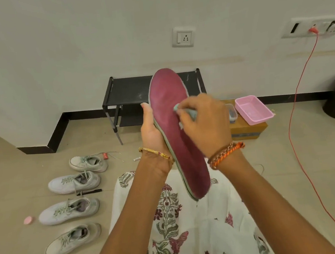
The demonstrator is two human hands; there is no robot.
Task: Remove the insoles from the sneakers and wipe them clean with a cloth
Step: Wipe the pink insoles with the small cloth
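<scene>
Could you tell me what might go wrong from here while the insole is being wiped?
1. The left hand grips the insole only at one edge near the middle, so pressure from the cloth in the right hand could bend it or twist it loose.
2. Only a small wad of cloth shows, so the toe and heel ends may get missed.
3. If dropped, the insole would likely land on the person's patterned clothing and could soil it.

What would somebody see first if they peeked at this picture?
Probably the big dark-pink insole, held up right in the middle by the left hand while the right hand rubs it with a small pale cloth. Next, the four whitish sneakers lined up on the floor at the left, and a pink basket on a cardboard box at the right.
</scene>
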